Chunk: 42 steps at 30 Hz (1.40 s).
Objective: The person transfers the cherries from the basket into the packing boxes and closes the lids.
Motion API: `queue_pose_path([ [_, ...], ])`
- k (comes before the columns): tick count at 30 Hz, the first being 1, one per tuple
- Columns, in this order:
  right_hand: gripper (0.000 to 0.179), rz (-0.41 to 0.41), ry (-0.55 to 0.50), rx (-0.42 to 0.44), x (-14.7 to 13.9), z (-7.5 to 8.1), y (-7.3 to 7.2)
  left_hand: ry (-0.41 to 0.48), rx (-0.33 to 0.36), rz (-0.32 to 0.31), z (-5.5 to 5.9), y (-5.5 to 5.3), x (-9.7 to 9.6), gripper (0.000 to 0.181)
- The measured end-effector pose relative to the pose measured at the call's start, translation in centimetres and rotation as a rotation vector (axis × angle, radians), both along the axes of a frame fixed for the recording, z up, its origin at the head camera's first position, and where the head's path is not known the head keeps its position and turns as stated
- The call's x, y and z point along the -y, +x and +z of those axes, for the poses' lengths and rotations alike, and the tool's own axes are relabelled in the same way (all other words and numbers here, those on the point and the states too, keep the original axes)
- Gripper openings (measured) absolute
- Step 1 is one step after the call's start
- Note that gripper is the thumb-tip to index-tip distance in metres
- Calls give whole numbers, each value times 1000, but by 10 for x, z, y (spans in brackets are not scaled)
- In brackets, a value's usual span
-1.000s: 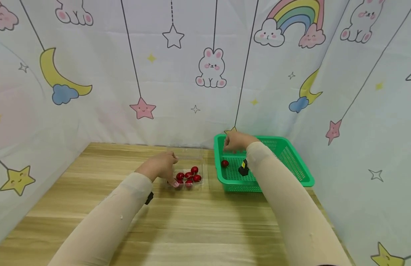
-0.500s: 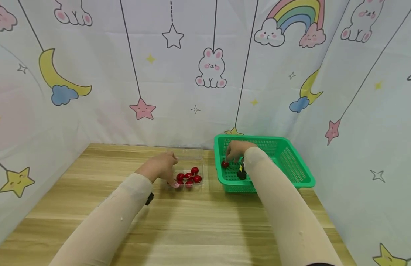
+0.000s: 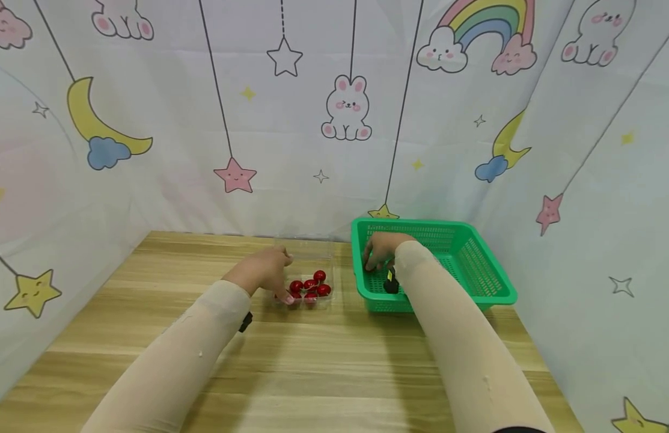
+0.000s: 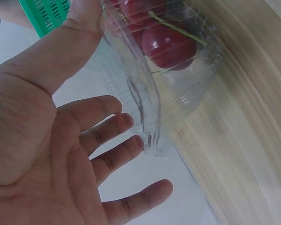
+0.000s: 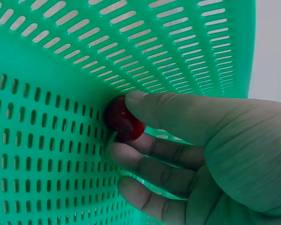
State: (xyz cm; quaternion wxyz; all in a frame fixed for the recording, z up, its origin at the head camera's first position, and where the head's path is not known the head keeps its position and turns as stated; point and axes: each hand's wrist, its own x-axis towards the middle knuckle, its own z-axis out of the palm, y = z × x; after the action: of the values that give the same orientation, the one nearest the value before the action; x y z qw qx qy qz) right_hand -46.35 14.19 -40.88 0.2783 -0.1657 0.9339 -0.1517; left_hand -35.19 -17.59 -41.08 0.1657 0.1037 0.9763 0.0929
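Inside the green basket (image 3: 437, 297), my right hand (image 3: 385, 249) pinches a red cherry (image 5: 124, 119) between thumb and fingertips. The cherry's green stem points down past the fingers, close to the slotted basket wall. My left hand (image 3: 264, 270) rests at the left side of a clear plastic clamshell box (image 3: 326, 264). In the left wrist view, its thumb touches the box's edge and its loosely extended fingers (image 4: 117, 157) lie along the outside, with fingertips at the rim. Several stemmed cherries (image 4: 168, 47) sit in the box's front part.
The box's clear lid (image 3: 304, 246) stands raised at the back, near the patterned wall cloth (image 3: 291, 120). Wooden tabletop (image 3: 312, 361) stretches in front of box and basket. The basket stands at the right, its tall slotted walls around my right hand.
My right hand has lowered from above the basket's rim to the cherry at its left side and taken hold of it. The left hand stays at the box.
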Motion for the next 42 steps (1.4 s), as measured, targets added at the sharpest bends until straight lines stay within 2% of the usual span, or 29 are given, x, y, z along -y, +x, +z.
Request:
queue_pose_path([
  [5, 26, 11, -15, 3, -2, 0, -1, -5, -4, -2, 1, 0, -1, 111],
  [12, 17, 29, -1, 2, -3, 0, -10, -18, -3, -3, 0, -1, -1, 111],
  [18, 28, 41, -17, -45, -7, 17, -5, -5, 1, 7, -1, -1, -1, 112],
  [23, 23, 59, -40, -98, -6, 33, 0, -4, -5, 3, -2, -1, 0, 111],
  [26, 19, 65, -38, -173, -1, 43, 8, -7, -7, -4, -3, -1, 0, 112],
  [32, 42, 61, -42, -340, 24, 63, 29, 1, -10, -11, -1, 0, 1, 112],
  [35, 34, 77, -42, -414, 39, 70, 43, 5, -13, -14, 0, 1, 1, 111],
  [38, 14, 95, -45, -459, 54, 74, 60, 5, -14, -20, 0, 1, 1, 111],
  [42, 35, 120, -69, -449, 76, 75, 79, 2, -10, -26, 0, 1, 0, 112],
])
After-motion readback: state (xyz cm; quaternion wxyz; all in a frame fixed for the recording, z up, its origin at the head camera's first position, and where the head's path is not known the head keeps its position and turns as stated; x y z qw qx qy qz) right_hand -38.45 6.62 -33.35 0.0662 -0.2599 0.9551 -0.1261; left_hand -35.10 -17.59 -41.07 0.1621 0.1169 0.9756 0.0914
